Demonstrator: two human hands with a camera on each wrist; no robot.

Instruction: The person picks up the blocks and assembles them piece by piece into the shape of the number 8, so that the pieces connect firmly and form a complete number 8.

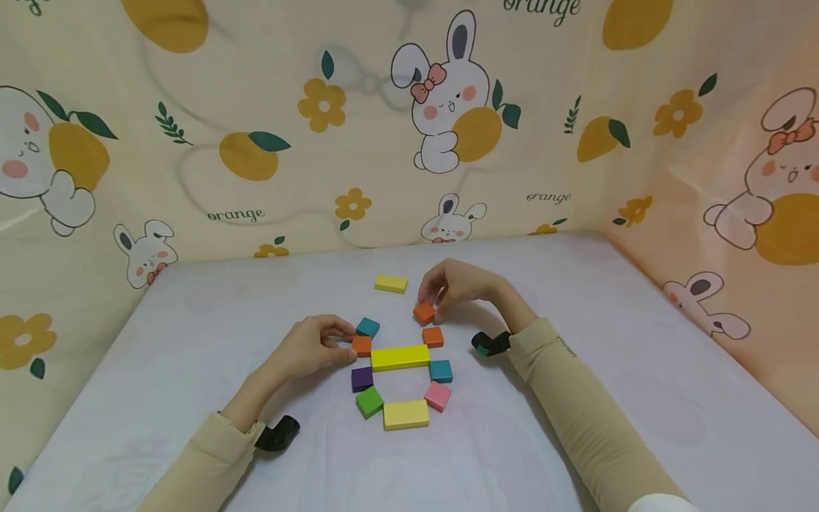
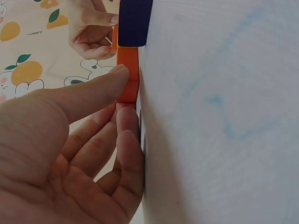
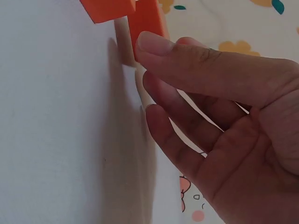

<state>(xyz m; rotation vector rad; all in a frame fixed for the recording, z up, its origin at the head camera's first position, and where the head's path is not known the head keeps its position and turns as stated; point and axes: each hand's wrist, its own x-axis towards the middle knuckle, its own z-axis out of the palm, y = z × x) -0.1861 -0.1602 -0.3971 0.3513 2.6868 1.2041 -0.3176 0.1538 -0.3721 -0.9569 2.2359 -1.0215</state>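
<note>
My left hand (image 1: pixel 311 347) pinches an orange block (image 1: pixel 361 346) at the left end of a long yellow block (image 1: pixel 399 358). In the left wrist view the thumb lies on that block's face, beside a dark purple block (image 2: pixel 134 23). A teal block (image 1: pixel 367 327) sits just beyond those fingertips. Farther back, my right hand (image 1: pixel 462 282) holds another orange block (image 1: pixel 424 313) between thumb and fingers. The right wrist view shows the thumb on this block (image 3: pixel 147 28), close to a second orange block (image 3: pixel 108 8). That one (image 1: pixel 433 337) lies above the yellow block's right end.
Below the long yellow block, a purple block (image 1: pixel 362 379), green block (image 1: pixel 369 402), pale yellow block (image 1: pixel 406 414), pink block (image 1: pixel 438 396) and teal block (image 1: pixel 441 371) form a ring. Another yellow block (image 1: pixel 391 284) lies at the back of the white-covered table (image 1: pixel 512 455). A patterned cloth (image 1: pixel 371 156) hangs behind.
</note>
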